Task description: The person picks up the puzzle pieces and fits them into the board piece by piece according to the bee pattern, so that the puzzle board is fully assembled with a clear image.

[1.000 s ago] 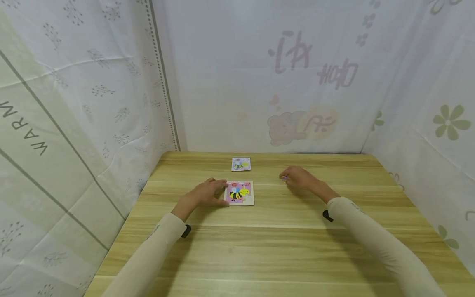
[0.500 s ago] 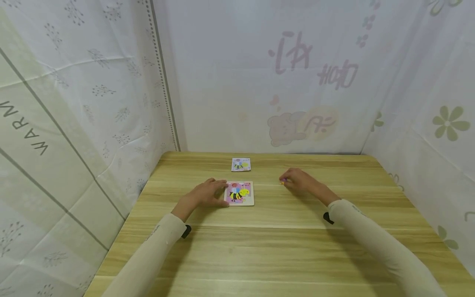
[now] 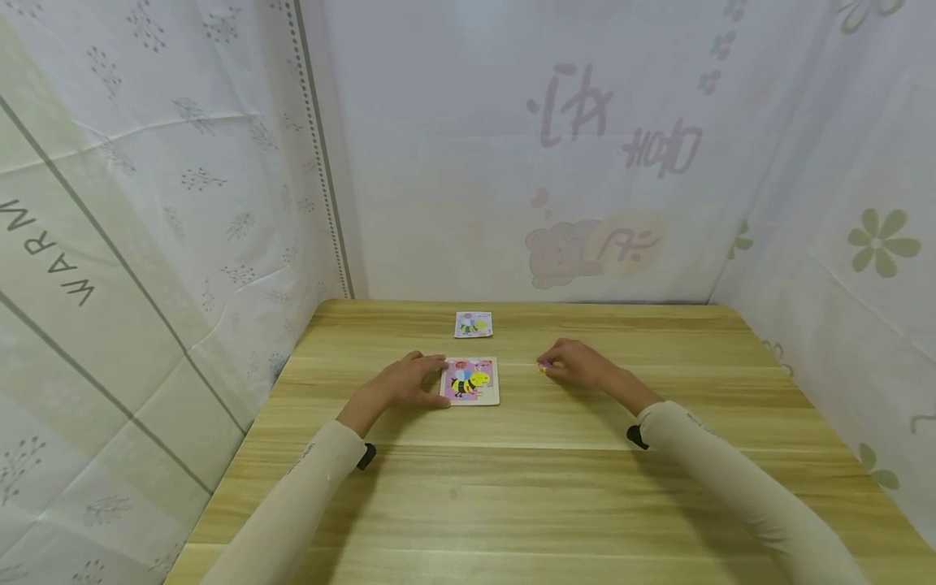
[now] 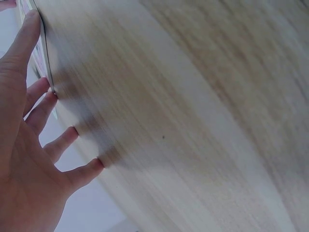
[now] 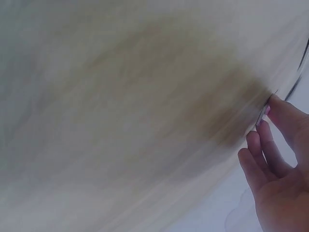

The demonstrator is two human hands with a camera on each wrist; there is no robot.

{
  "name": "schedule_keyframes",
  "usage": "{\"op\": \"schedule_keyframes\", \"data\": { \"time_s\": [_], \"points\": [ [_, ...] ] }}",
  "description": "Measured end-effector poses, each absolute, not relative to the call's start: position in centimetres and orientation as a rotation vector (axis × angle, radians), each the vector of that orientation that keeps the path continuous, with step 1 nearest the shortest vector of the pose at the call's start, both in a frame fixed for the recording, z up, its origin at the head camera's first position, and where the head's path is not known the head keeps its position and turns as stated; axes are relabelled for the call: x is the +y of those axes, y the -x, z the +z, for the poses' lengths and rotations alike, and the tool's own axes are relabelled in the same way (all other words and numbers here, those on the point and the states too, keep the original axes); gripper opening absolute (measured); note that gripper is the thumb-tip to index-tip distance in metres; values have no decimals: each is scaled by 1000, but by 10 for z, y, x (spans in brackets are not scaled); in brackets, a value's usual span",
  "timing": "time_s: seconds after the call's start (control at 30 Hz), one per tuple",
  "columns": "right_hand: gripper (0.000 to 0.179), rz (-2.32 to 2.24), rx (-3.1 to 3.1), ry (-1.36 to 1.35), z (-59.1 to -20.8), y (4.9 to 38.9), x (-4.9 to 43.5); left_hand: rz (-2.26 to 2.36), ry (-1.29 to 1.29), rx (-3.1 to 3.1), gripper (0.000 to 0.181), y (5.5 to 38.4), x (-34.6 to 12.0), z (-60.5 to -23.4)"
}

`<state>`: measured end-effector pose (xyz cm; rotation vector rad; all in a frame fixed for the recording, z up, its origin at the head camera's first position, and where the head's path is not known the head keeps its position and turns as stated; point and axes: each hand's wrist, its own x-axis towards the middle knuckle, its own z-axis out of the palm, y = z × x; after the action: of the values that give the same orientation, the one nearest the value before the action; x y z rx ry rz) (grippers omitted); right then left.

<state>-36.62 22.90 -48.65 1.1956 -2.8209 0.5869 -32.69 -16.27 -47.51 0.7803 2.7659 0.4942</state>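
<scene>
A square wooden jigsaw puzzle board point(image 3: 462, 396) with a bee picture lies on the table. Its lower right part shows bare wood. My left hand point(image 3: 405, 380) holds the board at its left side, thumb at the near corner and fingers at the far one. In the left wrist view, the thumb point(image 4: 26, 36) lies along the board's edge while the other fingers spread down to the tabletop. Right of the board, my right hand point(image 3: 581, 363) pinches a small purple and yellow puzzle piece point(image 3: 544, 367) between thumb and fingertips. Those fingers mostly cover the piece in the right wrist view.
Behind the board lies a small square card point(image 3: 474, 325) with the same bee picture. The wooden table point(image 3: 468, 504) ends at a patterned cloth point(image 3: 439, 203) behind it, and similar cloths hang at both sides.
My right hand has moved left and slightly nearer, bringing the puzzle piece towards the board. The left hand and the board have stayed in place.
</scene>
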Motion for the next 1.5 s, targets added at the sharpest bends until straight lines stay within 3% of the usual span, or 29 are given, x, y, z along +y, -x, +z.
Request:
{"op": "schedule_keyframes", "data": {
  "time_s": [1.5],
  "points": [
    [21, 656, -2785, -1321, -486, 341, 148, 481, -796, 2776, 85, 329, -165, -478]
  ]
}}
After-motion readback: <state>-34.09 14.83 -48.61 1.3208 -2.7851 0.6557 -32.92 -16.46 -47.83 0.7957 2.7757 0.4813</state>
